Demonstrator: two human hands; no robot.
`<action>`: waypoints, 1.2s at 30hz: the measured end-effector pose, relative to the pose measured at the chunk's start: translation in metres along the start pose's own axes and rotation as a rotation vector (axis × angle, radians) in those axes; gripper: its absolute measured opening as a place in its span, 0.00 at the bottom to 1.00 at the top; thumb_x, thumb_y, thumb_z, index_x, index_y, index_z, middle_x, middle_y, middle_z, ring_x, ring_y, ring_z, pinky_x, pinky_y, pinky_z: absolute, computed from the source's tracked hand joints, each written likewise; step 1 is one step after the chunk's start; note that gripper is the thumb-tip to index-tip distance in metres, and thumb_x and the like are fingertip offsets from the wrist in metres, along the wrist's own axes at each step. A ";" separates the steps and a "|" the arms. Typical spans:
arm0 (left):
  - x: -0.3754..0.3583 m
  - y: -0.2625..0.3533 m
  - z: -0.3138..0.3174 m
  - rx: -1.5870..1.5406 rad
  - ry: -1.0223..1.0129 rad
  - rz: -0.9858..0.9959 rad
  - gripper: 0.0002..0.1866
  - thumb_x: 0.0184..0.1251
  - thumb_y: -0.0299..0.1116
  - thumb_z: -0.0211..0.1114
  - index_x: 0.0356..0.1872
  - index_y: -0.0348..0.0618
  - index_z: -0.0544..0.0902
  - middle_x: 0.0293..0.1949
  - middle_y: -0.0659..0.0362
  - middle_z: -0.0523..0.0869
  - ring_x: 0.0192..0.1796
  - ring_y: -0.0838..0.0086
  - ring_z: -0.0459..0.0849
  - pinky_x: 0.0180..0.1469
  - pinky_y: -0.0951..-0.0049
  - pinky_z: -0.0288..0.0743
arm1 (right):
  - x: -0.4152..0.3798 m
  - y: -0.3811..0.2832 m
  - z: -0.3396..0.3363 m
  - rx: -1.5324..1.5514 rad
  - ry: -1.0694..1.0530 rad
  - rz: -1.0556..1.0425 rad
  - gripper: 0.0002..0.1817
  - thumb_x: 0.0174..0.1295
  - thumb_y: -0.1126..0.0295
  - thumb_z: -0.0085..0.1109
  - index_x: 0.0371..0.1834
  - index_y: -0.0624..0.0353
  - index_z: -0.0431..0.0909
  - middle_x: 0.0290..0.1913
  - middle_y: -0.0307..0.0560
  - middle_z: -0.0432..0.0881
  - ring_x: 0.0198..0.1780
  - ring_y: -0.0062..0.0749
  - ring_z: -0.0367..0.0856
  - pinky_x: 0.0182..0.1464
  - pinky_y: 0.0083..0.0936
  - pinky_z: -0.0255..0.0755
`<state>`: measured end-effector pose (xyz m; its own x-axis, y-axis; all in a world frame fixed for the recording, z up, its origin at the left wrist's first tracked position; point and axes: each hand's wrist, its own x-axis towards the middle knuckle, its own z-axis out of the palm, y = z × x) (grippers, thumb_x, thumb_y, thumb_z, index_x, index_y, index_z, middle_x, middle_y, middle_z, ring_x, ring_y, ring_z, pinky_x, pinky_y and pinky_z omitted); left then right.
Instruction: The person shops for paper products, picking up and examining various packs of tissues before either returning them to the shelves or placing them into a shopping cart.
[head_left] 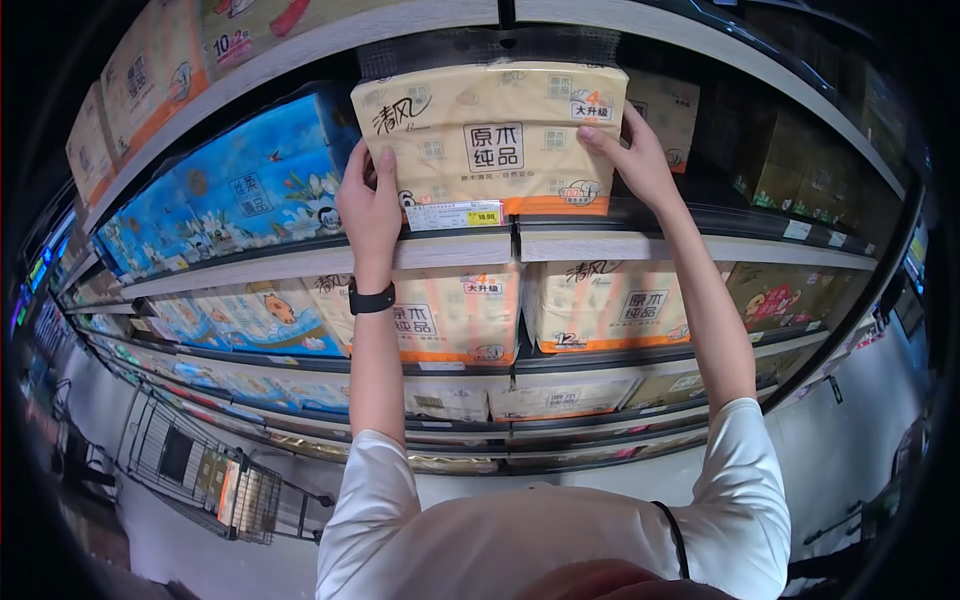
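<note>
A large cream pack of tissues with an orange lower edge stands at the front of an upper shelf. My left hand grips its left side, thumb on the front face, a dark band on the wrist. On the other side, my right hand holds the right edge, its thumb pressed on the front and its fingers behind. A price tag overlaps the pack's lower left corner. Immediately left of the pack are blue tissue packs.
More cream packs fill the shelf below, with lower shelves beneath. Brown packs sit deeper at the right. A wire shopping cart holding a few packs stands on the floor at lower left. The shelf edge runs under my forearms.
</note>
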<state>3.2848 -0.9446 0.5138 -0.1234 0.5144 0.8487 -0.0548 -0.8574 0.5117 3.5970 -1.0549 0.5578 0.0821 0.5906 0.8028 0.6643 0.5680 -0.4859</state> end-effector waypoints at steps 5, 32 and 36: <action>0.003 -0.003 0.000 0.349 0.211 0.110 0.21 0.77 0.35 0.59 0.62 0.30 0.76 0.48 0.47 0.89 0.52 0.66 0.87 0.54 0.71 0.77 | 0.006 -0.012 0.021 0.038 -0.048 0.029 0.35 0.67 0.45 0.61 0.65 0.62 0.70 0.55 0.58 0.84 0.57 0.43 0.84 0.59 0.36 0.75; -1.004 0.376 -0.359 0.179 0.838 -2.253 0.21 0.71 0.38 0.56 0.52 0.28 0.76 0.40 0.44 0.87 0.38 0.47 0.88 0.32 0.48 0.85 | -0.568 0.134 0.053 0.021 -1.045 0.547 0.13 0.73 0.69 0.49 0.48 0.62 0.83 0.30 0.50 0.88 0.36 0.35 0.89 0.43 0.31 0.79; -1.057 0.483 -0.315 0.555 1.538 -1.935 0.17 0.63 0.34 0.51 0.48 0.30 0.72 0.31 0.44 0.82 0.27 0.55 0.83 0.24 0.54 0.77 | -0.740 0.146 0.073 0.264 -1.749 0.197 0.16 0.69 0.65 0.51 0.50 0.62 0.84 0.37 0.52 0.89 0.36 0.35 0.90 0.43 0.30 0.82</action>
<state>3.0769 -1.9070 -0.1782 -0.5444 -0.2213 -0.8091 -0.7881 0.4654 0.4029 3.5788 -1.3670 -0.1323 -0.7889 0.4169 -0.4515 0.6032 0.3844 -0.6988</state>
